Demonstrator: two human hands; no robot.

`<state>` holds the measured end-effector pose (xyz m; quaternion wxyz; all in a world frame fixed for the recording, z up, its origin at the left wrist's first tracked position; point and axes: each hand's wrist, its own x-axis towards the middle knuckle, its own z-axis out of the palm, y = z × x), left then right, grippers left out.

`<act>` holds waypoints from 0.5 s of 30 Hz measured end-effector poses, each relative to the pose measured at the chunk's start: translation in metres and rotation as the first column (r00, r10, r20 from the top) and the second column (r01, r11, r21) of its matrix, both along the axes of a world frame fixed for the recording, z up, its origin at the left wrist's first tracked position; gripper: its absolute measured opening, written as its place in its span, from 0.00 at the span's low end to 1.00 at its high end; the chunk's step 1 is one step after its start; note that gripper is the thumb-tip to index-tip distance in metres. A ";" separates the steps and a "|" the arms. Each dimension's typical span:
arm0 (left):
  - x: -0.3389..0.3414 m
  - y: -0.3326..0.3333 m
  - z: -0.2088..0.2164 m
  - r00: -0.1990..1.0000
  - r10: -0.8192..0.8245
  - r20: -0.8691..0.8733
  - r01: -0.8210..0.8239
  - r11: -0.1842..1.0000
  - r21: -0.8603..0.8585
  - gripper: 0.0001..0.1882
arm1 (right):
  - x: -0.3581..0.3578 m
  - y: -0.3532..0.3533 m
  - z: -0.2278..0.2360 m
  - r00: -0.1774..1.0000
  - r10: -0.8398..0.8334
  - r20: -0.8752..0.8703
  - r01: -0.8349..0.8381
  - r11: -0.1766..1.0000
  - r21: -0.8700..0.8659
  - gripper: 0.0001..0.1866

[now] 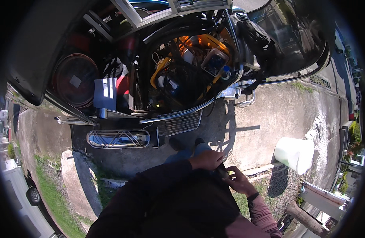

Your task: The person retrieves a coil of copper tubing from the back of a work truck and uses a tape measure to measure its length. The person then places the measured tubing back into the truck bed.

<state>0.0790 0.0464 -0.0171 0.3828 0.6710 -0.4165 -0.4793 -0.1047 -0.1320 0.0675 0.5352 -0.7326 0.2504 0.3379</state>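
Note:
Close to my body, both hands meet at a small dark object point(221, 171) whose kind I cannot make out. My left hand point(206, 160) reaches across from the left, its fingers curled closed at the object's upper end. From the right, my right hand point(238, 181) has its thumb and fingers bent against the object's other side. Dark sleeves cover both forearms, and a black band circles the right wrist. Beyond my hands stands a sidecar-like vehicle point(178, 116) with chrome trim. Its open body holds a yellow crate point(155, 77) with black cables and tools.
Left inside the vehicle lie a coiled reddish hose point(61, 85) and a white paper point(105, 93). A metal step point(180, 123) and a chrome-railed fender point(119, 139) jut toward me. A white bucket point(295, 152) stands right on concrete. A black bag point(253, 33) hangs at the vehicle's right.

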 end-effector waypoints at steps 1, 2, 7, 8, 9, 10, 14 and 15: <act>0.003 0.005 0.003 1.000 -0.012 0.023 0.012 1.000 -0.027 0.12 | 0.003 0.008 -0.008 0.996 -0.016 0.083 0.024 0.995 -0.100 0.36; 0.004 0.012 0.006 0.999 -0.023 0.030 0.024 0.998 -0.051 0.12 | 0.004 0.019 -0.016 0.990 -0.019 0.142 0.049 0.975 -0.217 0.36; 0.011 0.041 0.016 0.995 -0.097 -0.030 0.096 0.995 -0.022 0.13 | 0.047 0.044 -0.057 0.987 0.132 0.089 -0.074 0.874 -0.481 0.35; 0.019 0.048 0.017 0.990 -0.116 -0.080 0.116 0.993 0.003 0.14 | 0.058 0.037 -0.058 0.964 0.239 0.118 -0.177 0.904 -0.389 0.38; 0.032 0.057 0.018 0.984 -0.127 -0.126 0.132 0.991 0.030 0.15 | 0.069 0.027 -0.055 0.930 0.344 0.126 -0.296 0.908 -0.298 0.41; 0.051 0.071 0.019 0.993 -0.079 -0.092 0.089 0.991 0.103 0.17 | 0.079 0.017 -0.050 0.880 0.431 0.201 -0.395 0.898 -0.194 0.44; 0.166 0.164 0.015 0.852 0.176 0.494 -0.320 0.920 0.224 0.24 | 0.129 -0.017 -0.040 0.913 0.342 0.222 -0.375 0.917 0.134 0.39; 0.192 0.194 0.013 0.654 0.082 0.752 -0.367 0.904 0.220 0.28 | 0.145 -0.025 -0.043 0.959 0.251 0.131 -0.268 0.953 0.141 0.35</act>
